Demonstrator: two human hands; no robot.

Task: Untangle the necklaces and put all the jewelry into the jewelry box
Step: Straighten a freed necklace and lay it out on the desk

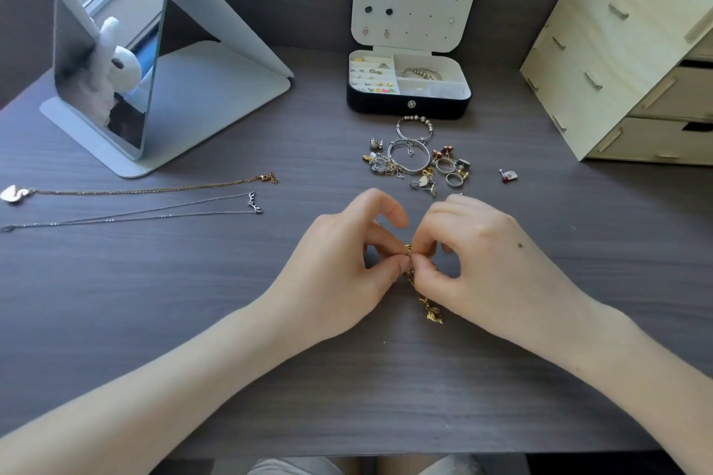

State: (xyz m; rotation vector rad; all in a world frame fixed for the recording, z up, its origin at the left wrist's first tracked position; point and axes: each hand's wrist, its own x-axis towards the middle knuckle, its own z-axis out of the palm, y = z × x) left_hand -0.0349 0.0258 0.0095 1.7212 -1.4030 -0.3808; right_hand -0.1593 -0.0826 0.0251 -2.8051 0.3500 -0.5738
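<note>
Nearest the camera, the left hand point(339, 266) and right hand point(478, 262) met fingertip to fingertip, both pinching a tangled gold necklace point(422, 293) whose charm hung just above the grey table point(193, 320). Beyond lay a pile of rings and bangles point(416, 160); two straightened necklaces point(146, 200) lay to the left. Farthest, the open jewelry box point(409, 89) held small earrings in its left compartments and a beaded bracelet point(420, 73) at right.
</note>
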